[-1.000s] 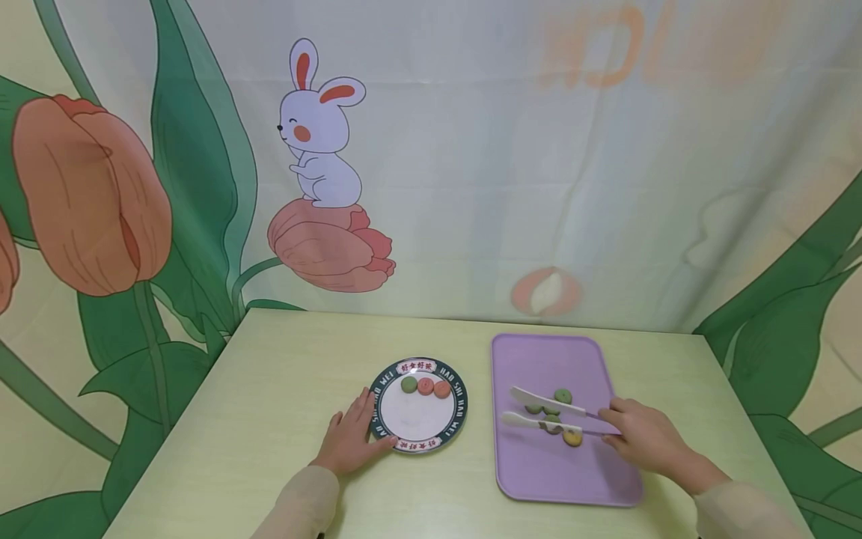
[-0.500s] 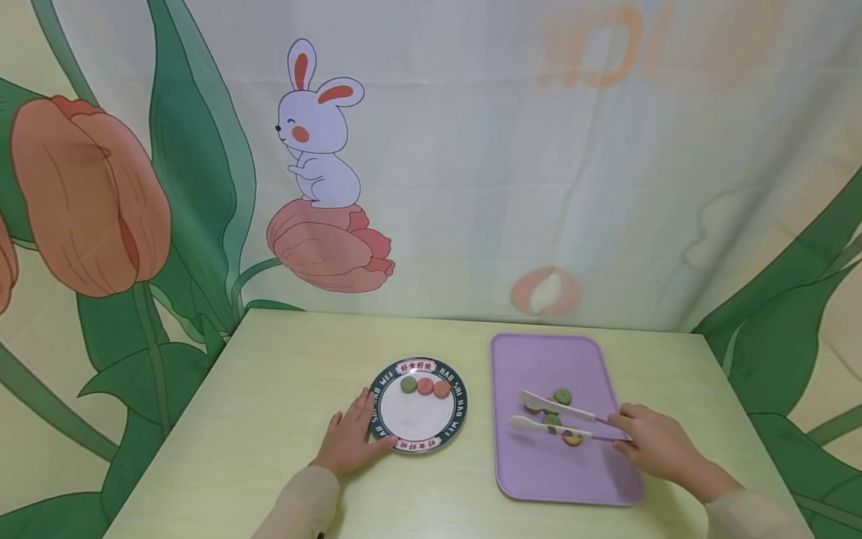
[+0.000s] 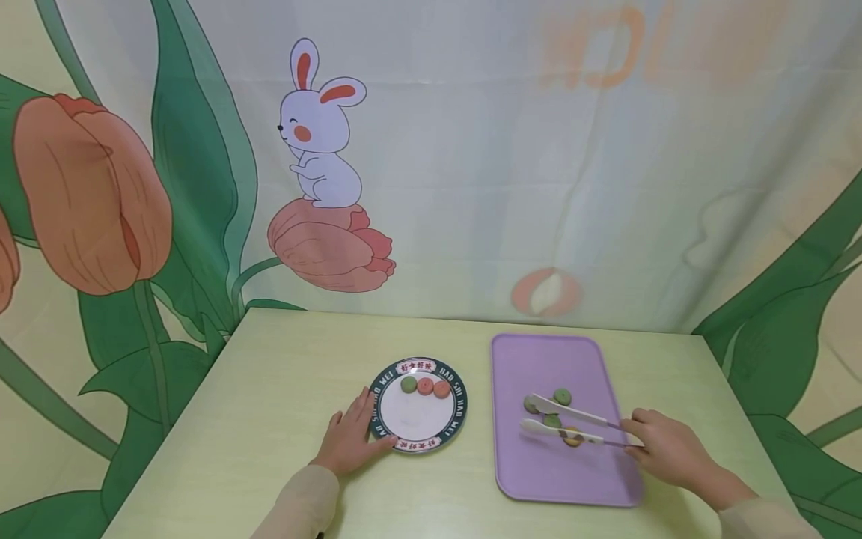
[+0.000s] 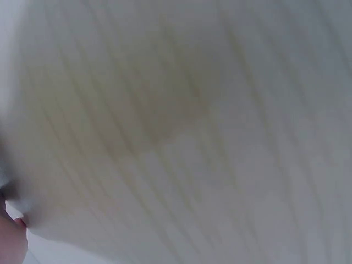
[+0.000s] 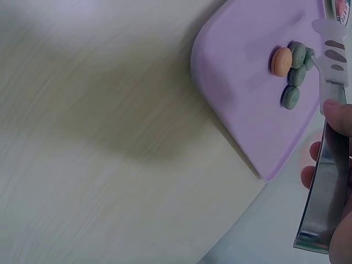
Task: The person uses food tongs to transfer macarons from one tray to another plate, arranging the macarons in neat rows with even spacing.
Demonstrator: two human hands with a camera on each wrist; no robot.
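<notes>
My right hand (image 3: 673, 451) grips a pair of tongs (image 3: 571, 411) with pale tips, their two arms spread apart. The tips hover over several green macarons (image 3: 562, 397) and a yellow-orange macaron (image 3: 573, 442) on the purple tray (image 3: 545, 479). Nothing is pinched between the tips. The right wrist view shows the metal handle of the tongs (image 5: 324, 187) under my thumb, and the orange macaron (image 5: 281, 61) beside the green cluster. My left hand (image 3: 349, 440) rests with fingers extended at the left rim of a round plate (image 3: 458, 423). Toward the plate's back lie a green macaron (image 3: 408, 384) and two pink ones (image 3: 425, 386).
Both plate and tray sit on a pale wood-grain table (image 3: 283, 359). A printed curtain (image 3: 458, 187) with a rabbit and tulips hangs behind the table's back edge. The left wrist view is mostly a blurred pale streaked surface (image 4: 220, 165).
My right hand and the tongs have drifted right and slightly toward me, uncovering more of the leftmost green macaron on the tray. My left hand and the plate have stayed put.
</notes>
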